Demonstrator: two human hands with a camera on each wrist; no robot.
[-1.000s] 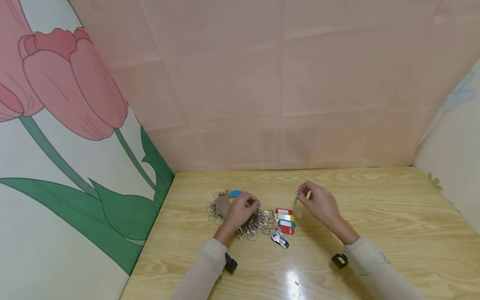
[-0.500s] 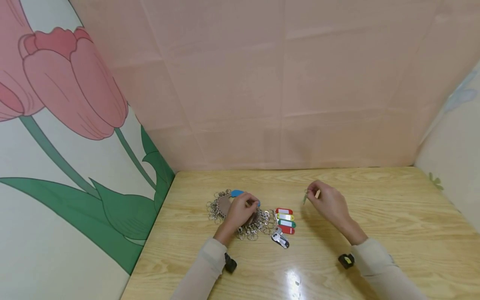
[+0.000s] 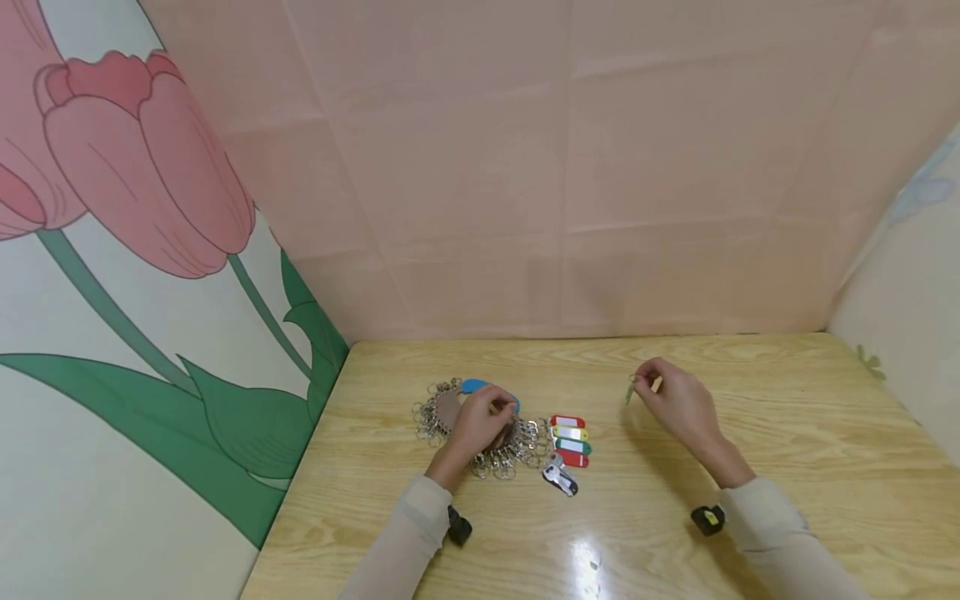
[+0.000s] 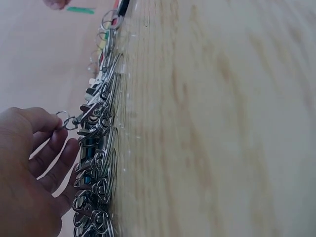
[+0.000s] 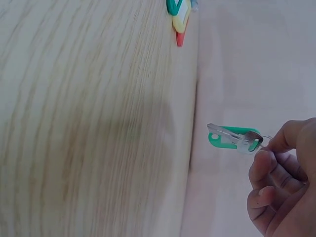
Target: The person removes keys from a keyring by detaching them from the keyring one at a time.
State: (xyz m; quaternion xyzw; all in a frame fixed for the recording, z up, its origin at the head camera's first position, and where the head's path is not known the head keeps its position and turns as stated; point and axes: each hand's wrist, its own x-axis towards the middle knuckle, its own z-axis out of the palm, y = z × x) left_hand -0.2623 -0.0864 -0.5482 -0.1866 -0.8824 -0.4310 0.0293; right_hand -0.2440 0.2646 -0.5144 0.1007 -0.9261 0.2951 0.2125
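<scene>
My left hand [image 3: 481, 419] is over the bunch of snap hooks and rings on a brown holder [image 3: 448, 409]. In the left wrist view its thumb and forefinger pinch a small metal ring [image 4: 63, 116] linked to one of the snap hooks [image 4: 91, 112]. Off to the right, above the table, my right hand [image 3: 682, 407] pinches a split ring between thumb and forefinger. From that ring hang a silver key [image 5: 236, 136] and a green key tag [image 5: 223, 143]. A blue piece [image 3: 474, 386] of the holder shows behind the left hand.
Red, yellow and green key tags [image 3: 573, 447] lie in a row between the hands. Below them is a dark tag with silver keys [image 3: 560, 479]. A wooden table [image 3: 817, 433] meets a pink backdrop [image 3: 465, 250]; a tulip-patterned wall [image 3: 150, 167] stands at left.
My right hand has moved right, carrying the key and green key tag away from the row of tags. The left hand has stayed at the bunch.
</scene>
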